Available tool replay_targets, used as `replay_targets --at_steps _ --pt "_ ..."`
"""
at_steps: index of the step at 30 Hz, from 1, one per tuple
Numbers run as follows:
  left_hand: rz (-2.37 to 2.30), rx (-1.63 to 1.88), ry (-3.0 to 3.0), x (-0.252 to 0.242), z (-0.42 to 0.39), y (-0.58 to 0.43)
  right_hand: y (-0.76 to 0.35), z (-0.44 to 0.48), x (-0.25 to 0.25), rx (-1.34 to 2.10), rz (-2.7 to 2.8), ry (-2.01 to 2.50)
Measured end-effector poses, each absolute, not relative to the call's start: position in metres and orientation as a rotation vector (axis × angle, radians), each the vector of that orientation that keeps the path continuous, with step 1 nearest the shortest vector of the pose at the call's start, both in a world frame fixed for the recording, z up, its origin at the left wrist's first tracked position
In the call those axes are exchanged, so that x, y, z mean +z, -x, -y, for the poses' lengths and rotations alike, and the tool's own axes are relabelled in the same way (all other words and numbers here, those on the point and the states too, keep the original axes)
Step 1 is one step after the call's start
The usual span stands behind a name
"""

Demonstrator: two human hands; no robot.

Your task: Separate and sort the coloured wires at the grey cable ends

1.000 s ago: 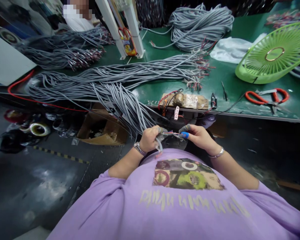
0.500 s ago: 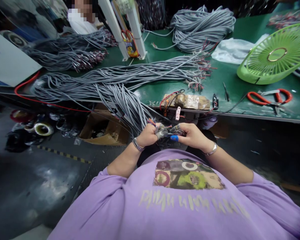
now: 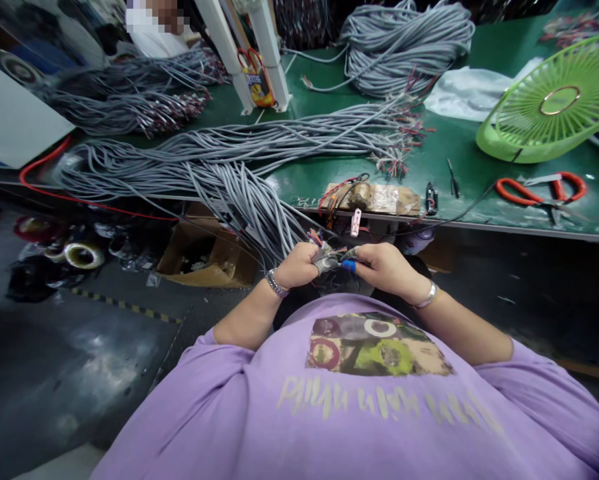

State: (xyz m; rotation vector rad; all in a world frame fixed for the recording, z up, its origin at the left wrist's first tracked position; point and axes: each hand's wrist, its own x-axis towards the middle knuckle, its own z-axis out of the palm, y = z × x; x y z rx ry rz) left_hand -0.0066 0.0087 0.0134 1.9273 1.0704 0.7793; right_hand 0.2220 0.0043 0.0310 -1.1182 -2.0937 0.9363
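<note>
Head view. Change: a second ago the two hands sat apart with thin cores stretched between them. Now they have closed in, near touching, and have shifted up a little toward the bench [image 3: 459, 175] edge. The gap between them is gone. Judgement: the spread-out stroke is over, and the work is now close fingertip handling right at the cable tip.

Left hand [image 3: 299, 264], middle of frame: curled in a fist and clamped on the cable end [image 3: 320, 256]. Knuckles face up, grey cots cover the fingertips, and there is a watch [image 3: 275, 283] on the wrist. Coloured core tips stick up just above this fist.

Right hand [image 3: 386, 267], just right of it: thumb and forefinger are pinched on the thin wires [image 3: 335, 255] coming out of that end, with the other fingers folded under. A blue finger cot [image 3: 348, 265] points at the left hand, and a bracelet [image 3: 428, 296] is on the wrist. Both forearms are drawn in to the chest, elbows out.

The held cable belongs to the grey cable bundle [image 3: 244, 200], which drapes off the bench edge down to the hands, above centre-left.

Rest:
- taped wooden block [image 3: 379, 198] at the bench edge above the hands
- red-handled cutters [image 3: 539, 190] at right
- green fan [image 3: 554, 100] at upper right
- more coiled cable [image 3: 404, 40] at top centre
- cardboard box [image 3: 204, 257] and tape rolls [image 3: 82, 255] on the floor at left
- another person [image 3: 149, 37] at upper left, hands not seen
</note>
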Motion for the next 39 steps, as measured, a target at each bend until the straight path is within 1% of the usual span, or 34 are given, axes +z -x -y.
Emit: replay_targets --at_steps 2,6,9,12,15,17,21,24,29,33,39 --pt "-1.019 0.764 -1.991 0.018 -0.009 0.006 -0.220 -0.007 0.024 1.077 1.988 1.100" --pt "-0.900 0.883 -2.179 0.022 -0.003 0.005 -0.215 -0.008 0.005 1.608 1.553 1.052" --pt "-0.850 0.985 -2.301 0.016 0.004 0.006 -0.212 -0.003 -0.005 1.796 1.312 1.066" --pt "-0.840 0.948 -2.306 0.010 0.006 0.009 -0.211 0.001 -0.005 1.821 1.330 1.045" --pt "-0.924 0.852 -2.142 0.014 0.003 0.010 -0.209 0.000 -0.003 1.770 1.343 1.030" --pt "-0.934 0.799 -2.010 0.019 0.000 0.011 -0.208 -0.005 -0.005 1.738 1.232 1.059" --pt "-0.859 0.783 -1.783 0.024 -0.004 0.015 -0.217 -0.023 -0.014 1.699 0.832 1.101" --pt "-0.862 0.875 -1.613 0.023 -0.003 0.019 -0.231 -0.033 -0.024 1.681 0.694 1.070" --pt "-0.923 1.125 -1.409 0.018 -0.007 0.012 -0.236 -0.040 -0.034 1.829 0.781 1.039" --pt "-0.980 1.245 -1.375 0.014 -0.016 -0.005 -0.222 -0.052 -0.027 1.934 0.832 1.044" --pt "-1.093 1.301 -1.327 0.004 -0.025 -0.020 -0.209 -0.064 -0.015 1.920 0.854 0.972"
